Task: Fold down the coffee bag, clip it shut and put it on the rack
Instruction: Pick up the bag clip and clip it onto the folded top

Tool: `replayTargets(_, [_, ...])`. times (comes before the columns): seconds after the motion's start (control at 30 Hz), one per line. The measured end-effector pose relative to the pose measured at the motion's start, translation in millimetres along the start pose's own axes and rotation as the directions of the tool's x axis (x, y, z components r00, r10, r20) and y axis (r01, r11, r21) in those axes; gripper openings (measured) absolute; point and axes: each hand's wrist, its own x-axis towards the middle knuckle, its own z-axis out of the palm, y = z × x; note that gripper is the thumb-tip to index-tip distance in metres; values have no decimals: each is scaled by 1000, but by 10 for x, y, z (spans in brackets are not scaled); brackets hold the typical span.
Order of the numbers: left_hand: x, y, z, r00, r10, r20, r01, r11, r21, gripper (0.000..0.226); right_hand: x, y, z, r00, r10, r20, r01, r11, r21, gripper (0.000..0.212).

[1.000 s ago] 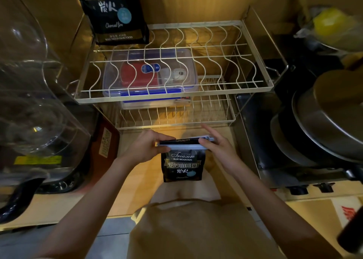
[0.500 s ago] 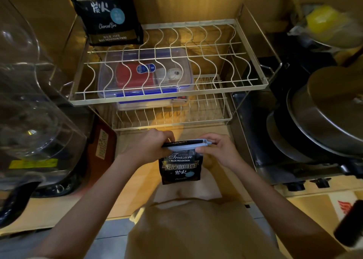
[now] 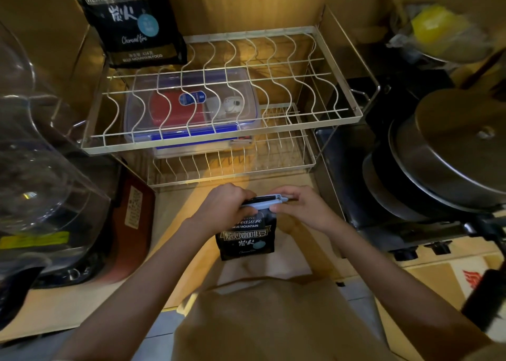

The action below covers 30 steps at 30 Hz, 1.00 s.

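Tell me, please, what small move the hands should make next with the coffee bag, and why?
Probably squeeze the clip fully shut. It lies along the folded top of the coffee bag, the left hand and right hand each pinch an end, and the bag sits low, in front of the rack, not on it.
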Motion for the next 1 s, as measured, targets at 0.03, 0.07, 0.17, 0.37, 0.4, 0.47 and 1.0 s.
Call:
replayTargets(0.03, [0, -1, 2, 1000, 6, -2, -6, 1000, 2, 22, -8, -11, -32, 999, -5, 35, 6, 999, -53, 31])
replayTargets(0.07, [0, 1, 5, 1000, 15, -3, -15, 1000, 3, 22, -15, -22, -55, 998, -18, 59, 24, 994, -108, 32])
replayTargets(0.17, [5, 0, 11, 999, 38, -2, -38, 999, 15, 23, -36, -60, -83, 994, -93, 55, 106, 946, -306, 33])
replayTargets(0.37, [-8, 6, 37, 998, 50, -28, -49, 998, 36, 24, -30, -115, -54, 982, -189, -3, 163, 860, -484, 31])
replayTargets(0.4, [-9, 8, 42, 998, 47, -33, -46, 998, 45, 24, -30, -105, -38, 981, -193, -10, 164, 855, -492, 31])
replayTargets(0.47, [-9, 12, 48, 998, 42, -39, -40, 998, 57, 25, -40, -83, -10, 977, -210, -33, 168, 858, -486, 30])
replayTargets(1.0, [-9, -36, 144, 993, -29, -112, 35, 998, 47, 25, -81, 31, 96, 936, -319, -146, 198, 824, -531, 26])
